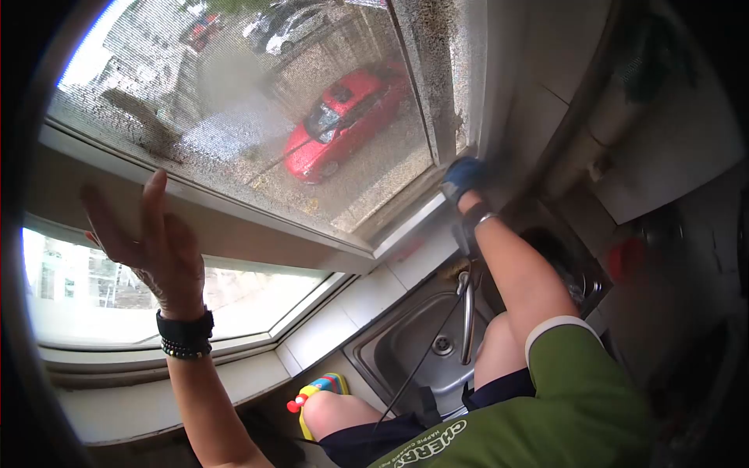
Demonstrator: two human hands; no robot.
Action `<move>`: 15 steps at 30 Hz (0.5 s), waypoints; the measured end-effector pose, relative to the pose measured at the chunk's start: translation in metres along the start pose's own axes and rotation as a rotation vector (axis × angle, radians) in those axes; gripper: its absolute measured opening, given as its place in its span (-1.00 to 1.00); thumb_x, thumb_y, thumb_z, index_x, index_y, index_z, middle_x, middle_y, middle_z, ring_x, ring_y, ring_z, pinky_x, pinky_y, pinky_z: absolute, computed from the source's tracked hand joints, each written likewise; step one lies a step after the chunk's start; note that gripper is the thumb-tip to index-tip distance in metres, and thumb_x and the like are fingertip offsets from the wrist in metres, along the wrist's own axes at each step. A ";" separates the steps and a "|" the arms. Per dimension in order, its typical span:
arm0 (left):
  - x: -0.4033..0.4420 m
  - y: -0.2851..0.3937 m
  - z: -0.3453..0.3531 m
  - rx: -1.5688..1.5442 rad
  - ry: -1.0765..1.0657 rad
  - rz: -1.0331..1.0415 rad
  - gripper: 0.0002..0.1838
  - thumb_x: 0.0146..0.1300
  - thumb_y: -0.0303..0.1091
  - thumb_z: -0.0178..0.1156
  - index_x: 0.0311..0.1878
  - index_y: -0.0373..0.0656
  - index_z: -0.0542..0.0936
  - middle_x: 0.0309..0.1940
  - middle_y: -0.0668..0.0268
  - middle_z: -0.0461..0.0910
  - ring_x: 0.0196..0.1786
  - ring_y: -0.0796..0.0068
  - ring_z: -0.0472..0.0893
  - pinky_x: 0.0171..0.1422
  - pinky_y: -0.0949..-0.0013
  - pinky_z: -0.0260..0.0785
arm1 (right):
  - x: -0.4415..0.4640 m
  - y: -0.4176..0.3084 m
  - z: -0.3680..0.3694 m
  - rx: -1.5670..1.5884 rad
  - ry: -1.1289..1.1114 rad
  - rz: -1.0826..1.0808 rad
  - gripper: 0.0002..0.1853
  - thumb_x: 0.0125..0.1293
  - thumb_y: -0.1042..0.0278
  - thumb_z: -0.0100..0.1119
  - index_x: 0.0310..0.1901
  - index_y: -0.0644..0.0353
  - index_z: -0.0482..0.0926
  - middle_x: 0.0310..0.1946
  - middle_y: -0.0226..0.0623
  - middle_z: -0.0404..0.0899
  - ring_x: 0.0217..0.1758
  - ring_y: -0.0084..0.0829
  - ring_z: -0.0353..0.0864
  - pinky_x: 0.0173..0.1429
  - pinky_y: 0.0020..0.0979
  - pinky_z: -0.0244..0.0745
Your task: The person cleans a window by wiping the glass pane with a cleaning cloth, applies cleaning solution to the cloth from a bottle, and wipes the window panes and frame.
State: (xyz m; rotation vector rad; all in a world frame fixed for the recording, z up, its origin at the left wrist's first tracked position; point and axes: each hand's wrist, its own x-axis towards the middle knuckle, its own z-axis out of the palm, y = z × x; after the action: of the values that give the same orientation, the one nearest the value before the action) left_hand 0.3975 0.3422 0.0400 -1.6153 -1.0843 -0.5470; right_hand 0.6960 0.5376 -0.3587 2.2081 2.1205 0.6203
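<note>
My left hand is raised in front of the window frame at the left. Its fingers are spread and nothing is in them; a black band and dark beads circle the wrist. At the lower right corner of the mesh-covered window, my right hand reaches up against the frame. Something blue, a glove or a cloth, covers this hand, and its fingers cannot be made out. The mesh looks dirty, with dark specks.
Below my right arm is a steel sink with a curved faucet. My knees are beside it. A colourful toy-like object lies by one knee. A tiled ledge runs under the window. A red car stands outside.
</note>
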 end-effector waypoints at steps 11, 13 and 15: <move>0.006 0.005 -0.003 -0.013 0.018 0.011 -0.61 0.44 -0.11 -0.16 0.11 0.07 0.61 0.42 -0.08 0.05 0.49 -0.04 0.04 0.48 -0.17 -0.21 | -0.095 -0.093 -0.137 0.832 -0.494 -1.011 -0.82 -0.01 0.43 0.16 -0.35 0.11 0.72 -0.29 -0.10 0.67 -0.14 -0.19 0.65 0.03 -0.24 0.50; 0.005 0.007 -0.006 -0.019 0.016 0.028 -0.61 0.45 -0.13 -0.16 0.12 0.06 0.60 0.43 -0.07 0.03 0.49 -0.02 0.02 0.48 -0.13 -0.17 | -0.116 -0.138 -0.080 0.900 -0.348 -1.055 -0.80 0.01 0.44 0.09 -0.31 0.16 0.66 -0.26 -0.13 0.66 -0.12 -0.19 0.61 0.02 -0.24 0.46; 0.004 0.008 -0.009 -0.010 -0.012 0.027 -0.61 0.45 -0.13 -0.16 0.13 0.05 0.60 0.43 -0.06 0.02 0.48 0.01 0.04 0.47 -0.09 -0.13 | -0.101 -0.131 -0.032 0.809 -0.207 -1.169 -0.77 0.09 0.50 -0.03 -0.22 0.30 0.56 -0.19 -0.13 0.62 0.00 -0.18 0.55 0.07 -0.27 0.39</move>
State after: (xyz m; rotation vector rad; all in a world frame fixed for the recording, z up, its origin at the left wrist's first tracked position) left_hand 0.4078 0.3349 0.0417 -1.6414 -1.0680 -0.5262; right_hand 0.5616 0.4428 -0.3934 0.6338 3.1973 -0.5776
